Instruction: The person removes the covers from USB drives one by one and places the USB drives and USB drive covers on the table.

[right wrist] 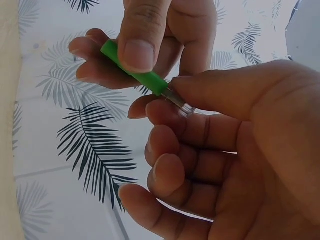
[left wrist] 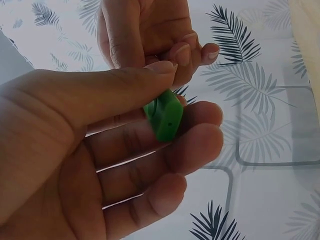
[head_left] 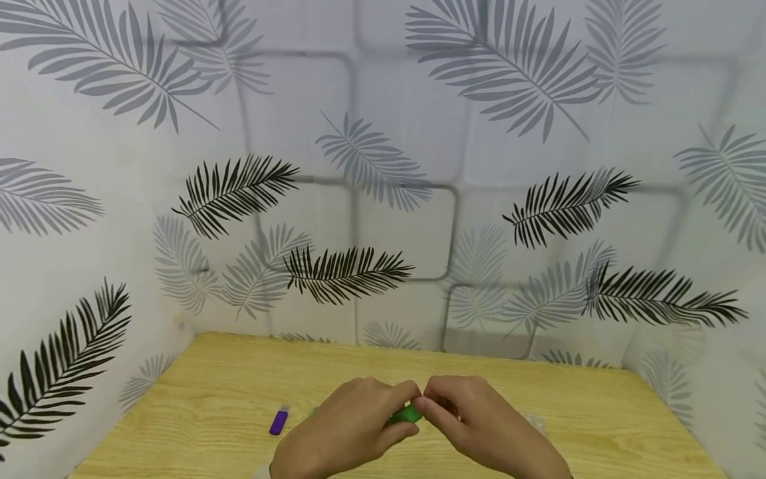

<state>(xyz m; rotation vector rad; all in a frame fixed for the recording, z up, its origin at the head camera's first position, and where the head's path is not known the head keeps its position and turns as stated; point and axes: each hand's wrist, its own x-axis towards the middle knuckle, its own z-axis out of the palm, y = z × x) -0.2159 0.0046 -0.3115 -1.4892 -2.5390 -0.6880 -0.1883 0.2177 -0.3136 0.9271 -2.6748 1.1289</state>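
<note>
My left hand point(head_left: 353, 422) pinches a green USB flash drive point(left wrist: 167, 117) between thumb and fingers. In the right wrist view, the green body of the drive lies under the left thumb, and its shiny metal connector point(right wrist: 176, 98) sticks out toward the right hand. The thumb and index finger of my right hand point(head_left: 479, 419) pinch that connector end. A clear glint shows at its tip; whether a cap covers it I cannot tell. Both hands meet just above the table, and they hide part of the drive in the head view.
On the wooden table point(head_left: 191, 386), a purple USB flash drive point(head_left: 278, 421) lies left of the hands. A small clear piece point(head_left: 535, 422) sits behind the right wrist. A bit of green peeks out beside the left hand. Leaf-patterned cloth walls enclose the back and sides.
</note>
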